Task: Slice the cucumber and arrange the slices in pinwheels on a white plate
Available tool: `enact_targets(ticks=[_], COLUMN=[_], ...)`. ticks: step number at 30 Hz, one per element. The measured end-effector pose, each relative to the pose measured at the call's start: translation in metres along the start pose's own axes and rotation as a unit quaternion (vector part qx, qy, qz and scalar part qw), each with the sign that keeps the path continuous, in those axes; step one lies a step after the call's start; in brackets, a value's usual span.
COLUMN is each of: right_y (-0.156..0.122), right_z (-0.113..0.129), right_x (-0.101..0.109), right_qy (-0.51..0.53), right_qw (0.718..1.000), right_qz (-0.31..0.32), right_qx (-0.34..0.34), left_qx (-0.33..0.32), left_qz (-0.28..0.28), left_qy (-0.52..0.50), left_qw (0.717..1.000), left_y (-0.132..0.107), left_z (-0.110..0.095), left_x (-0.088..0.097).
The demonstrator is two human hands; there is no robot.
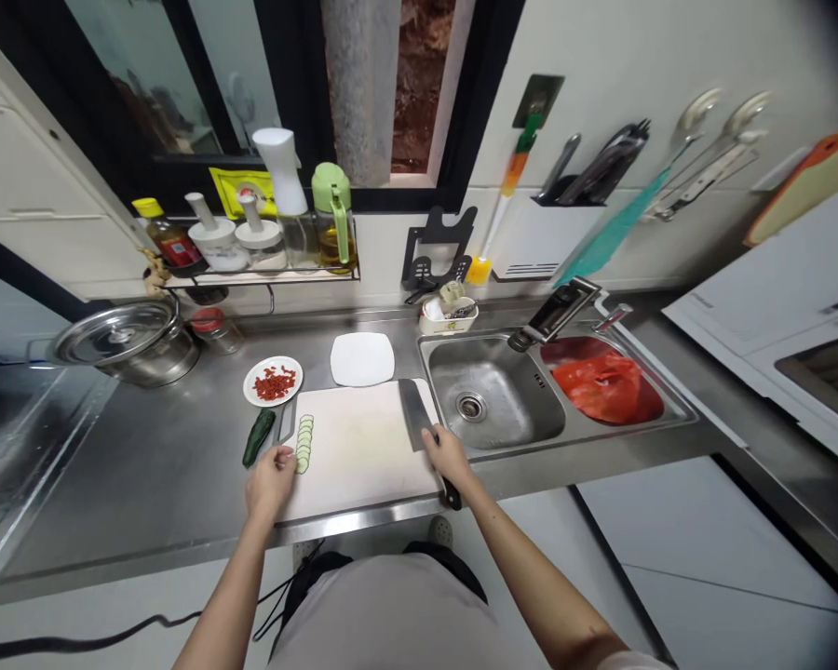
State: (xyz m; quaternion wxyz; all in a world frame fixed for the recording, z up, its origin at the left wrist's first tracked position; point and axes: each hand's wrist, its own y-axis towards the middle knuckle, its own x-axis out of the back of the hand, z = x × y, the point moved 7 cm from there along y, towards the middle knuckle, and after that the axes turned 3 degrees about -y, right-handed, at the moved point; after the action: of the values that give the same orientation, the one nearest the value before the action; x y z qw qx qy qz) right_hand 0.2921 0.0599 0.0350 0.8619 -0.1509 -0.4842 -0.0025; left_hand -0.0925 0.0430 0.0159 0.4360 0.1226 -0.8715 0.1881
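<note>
On the white cutting board (363, 456), a row of overlapping cucumber slices (304, 443) lies near the left edge. My left hand (272, 479) is beside the lower end of that row, with its fingers curled together; what is between them is hidden. My right hand (450, 458) grips a kitchen knife (414, 415) where the broad blade meets the black handle. The knife lies along the board's right edge, its blade pointing away from me. Left of the board rests an uncut piece of cucumber (259, 436).
Behind the board are a plate of chopped red pieces (273, 381) and a white square plate (362, 359). A steel pot (129, 340) stands at far left. To the right, a double sink (495, 395) holds a red plastic bag (599, 385). Bottles line a wall rack (265, 277).
</note>
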Motion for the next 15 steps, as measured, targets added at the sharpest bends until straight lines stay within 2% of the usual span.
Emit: enact_targets(ticks=[5, 11, 15], right_y=[0.016, 0.019, 0.015], right_z=[-0.014, -0.017, -0.013], right_x=[-0.006, 0.001, 0.005], right_qy=[0.048, -0.082, -0.138], right_qw=[0.998, 0.995, 0.989], right_qz=[0.006, -0.029, -0.012], right_qx=[-0.038, -0.049, -0.057], left_qx=[0.005, -0.005, -0.002], left_qz=[-0.004, 0.003, 0.002], left_qy=[-0.002, -0.007, -0.007], left_qw=[1.000, 1.000, 1.000], left_y=[-0.001, 0.001, 0.003], left_z=[-0.004, -0.005, -0.004], left_x=[0.000, -0.004, -0.005])
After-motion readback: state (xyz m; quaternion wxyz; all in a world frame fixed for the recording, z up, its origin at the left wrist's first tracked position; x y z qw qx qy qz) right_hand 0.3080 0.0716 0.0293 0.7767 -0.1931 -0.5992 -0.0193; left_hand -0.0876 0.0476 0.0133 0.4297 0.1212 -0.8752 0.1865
